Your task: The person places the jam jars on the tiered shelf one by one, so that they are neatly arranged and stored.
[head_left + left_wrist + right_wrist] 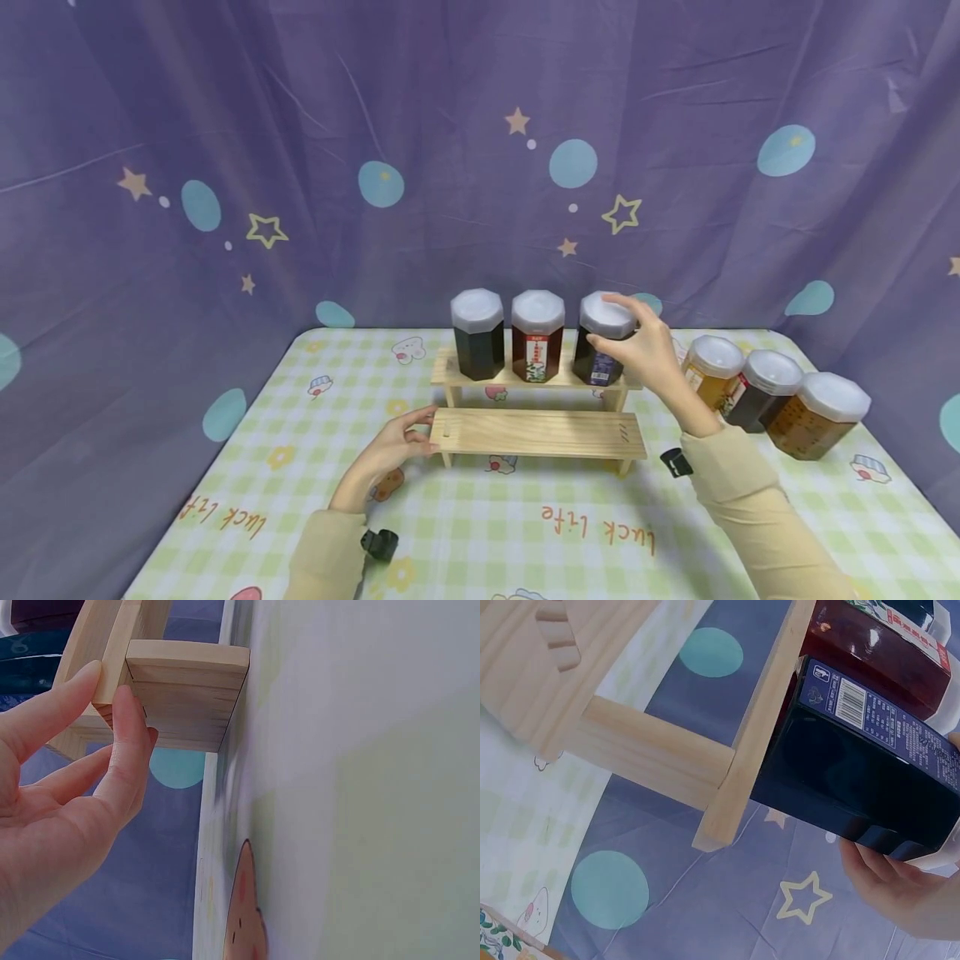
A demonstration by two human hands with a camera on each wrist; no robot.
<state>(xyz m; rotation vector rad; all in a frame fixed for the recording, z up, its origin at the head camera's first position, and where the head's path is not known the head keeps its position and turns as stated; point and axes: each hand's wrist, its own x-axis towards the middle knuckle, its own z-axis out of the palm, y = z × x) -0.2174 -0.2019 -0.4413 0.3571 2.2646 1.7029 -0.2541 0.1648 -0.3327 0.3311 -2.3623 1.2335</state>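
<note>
plainly, the right hand (647, 343) grips a dark jar (595, 364) at the upper shelf's right edge (632, 384), the left hand (393, 444) pinching the lower shelf's left edge (441, 430).

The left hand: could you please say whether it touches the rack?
Touching: the left wrist view shows the left hand pinching the rack at one end.

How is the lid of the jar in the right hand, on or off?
On: the whitish lid caps the dark jar in the head view; its tightness cannot be told.
</note>
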